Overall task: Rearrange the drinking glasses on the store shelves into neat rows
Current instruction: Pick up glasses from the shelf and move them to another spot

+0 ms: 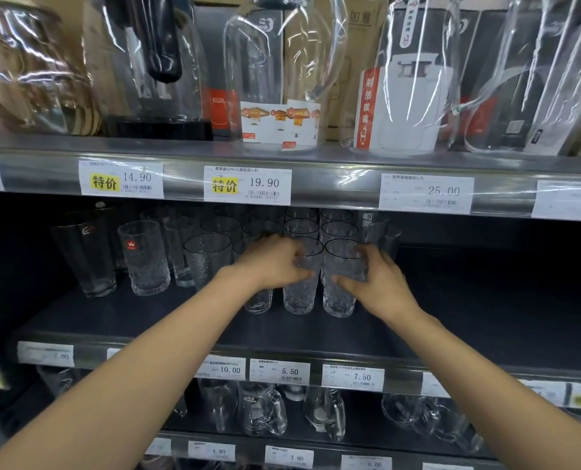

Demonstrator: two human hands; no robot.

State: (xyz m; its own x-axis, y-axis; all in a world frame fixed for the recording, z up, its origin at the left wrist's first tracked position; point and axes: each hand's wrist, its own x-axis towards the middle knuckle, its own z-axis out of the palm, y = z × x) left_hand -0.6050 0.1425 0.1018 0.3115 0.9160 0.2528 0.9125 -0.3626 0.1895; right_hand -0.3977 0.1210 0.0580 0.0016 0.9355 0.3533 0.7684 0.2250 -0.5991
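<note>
Clear textured drinking glasses stand in rows on the dark middle shelf [146, 320]. My left hand [275, 262] grips a front-row glass [301, 296] near its rim. My right hand [377, 283] grips the neighbouring front glass [339, 296] on its right side. The two held glasses stand upright, side by side, bases on the shelf. Another glass [259, 301] shows below my left wrist, mostly hidden. Several more glasses [338, 228] line up behind them. To the left stand a loose textured glass [207, 259], a taller one with a red label [146, 262] and a dark tumbler [85, 252].
The upper shelf [316, 157] carries large glass jugs and boxes just above my hands. Price tags run along the shelf edges. The lower shelf holds glass mugs [262, 408]. Bare dark shelf surface lies to the right of my right hand [485, 300].
</note>
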